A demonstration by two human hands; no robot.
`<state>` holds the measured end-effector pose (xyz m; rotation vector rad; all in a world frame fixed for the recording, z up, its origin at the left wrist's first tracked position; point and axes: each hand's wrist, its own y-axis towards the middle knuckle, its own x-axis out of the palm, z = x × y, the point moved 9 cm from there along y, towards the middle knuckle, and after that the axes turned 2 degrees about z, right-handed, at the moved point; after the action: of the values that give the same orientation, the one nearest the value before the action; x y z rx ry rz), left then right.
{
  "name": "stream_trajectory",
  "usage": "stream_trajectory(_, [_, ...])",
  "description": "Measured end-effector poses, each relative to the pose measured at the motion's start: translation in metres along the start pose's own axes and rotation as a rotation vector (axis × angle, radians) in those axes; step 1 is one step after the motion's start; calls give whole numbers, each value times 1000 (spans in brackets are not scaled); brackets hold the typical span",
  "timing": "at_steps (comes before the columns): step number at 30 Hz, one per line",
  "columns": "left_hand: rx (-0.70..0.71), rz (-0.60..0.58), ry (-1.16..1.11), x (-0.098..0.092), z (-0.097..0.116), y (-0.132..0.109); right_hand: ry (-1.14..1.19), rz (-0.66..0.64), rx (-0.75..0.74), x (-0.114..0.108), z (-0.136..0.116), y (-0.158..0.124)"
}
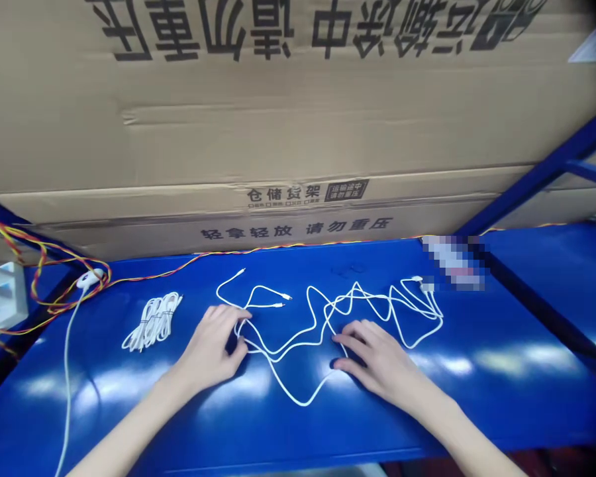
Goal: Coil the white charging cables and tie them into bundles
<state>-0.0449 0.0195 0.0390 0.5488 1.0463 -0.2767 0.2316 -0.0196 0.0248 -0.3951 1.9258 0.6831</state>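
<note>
White cables [320, 343]: left hand [211, 346] touching, loosely curved, narrow gap; right hand [377, 359] touching, similarly part-spread.

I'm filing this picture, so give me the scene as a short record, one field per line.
Left hand: open, at the left part of the loose white cables
Right hand: open, near the middle of the same cables
Bundle: white, folded, beyond left hand
Surface: blue shelf
Behind: cardboard
Unclear: pixelated item, far right
</note>
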Motion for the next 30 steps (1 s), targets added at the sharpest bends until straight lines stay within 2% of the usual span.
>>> stream_trajectory(3, [65, -73, -46, 5, 9, -13, 73, -43, 3, 2, 0, 1])
stream_trajectory(5, [110, -62, -27, 5, 14, -21, 68, -13, 1, 5, -4, 4])
stream_trajectory(10, [133, 112, 106, -9, 10, -28, -23, 54, -35, 11, -19, 15])
stream_trajectory(13, [48, 217, 149, -24, -8, -17, 14, 120, 10, -8, -11, 14])
stream_trajectory(16, [-169, 300, 272, -37, -40, 2, -6, 379, 262, -57, 38, -4])
stream_trajectory(18, [-305, 234, 318, -32, -61, 17, -121, 529, 531, -88, 86, -29])
stream_trajectory(20, [-395, 136, 304, -21, -77, 31, -261, 549, 804, -105, 133, -56])
stream_trajectory(22, [-460, 58, 264, -10, -89, 41, -304, 447, 989, -106, 174, -75])
stream_trajectory(25, [-477, -15, 192, 3, -97, 49, -226, 299, 1104, -93, 214, -90])
stream_trajectory(27, [-431, -29, 131, 9, -94, 49, -154, 248, 1109, -83, 226, -92])
stream_trajectory(30, [-359, -14, 35, 13, -84, 46, -115, 270, 1089, -78, 231, -89])
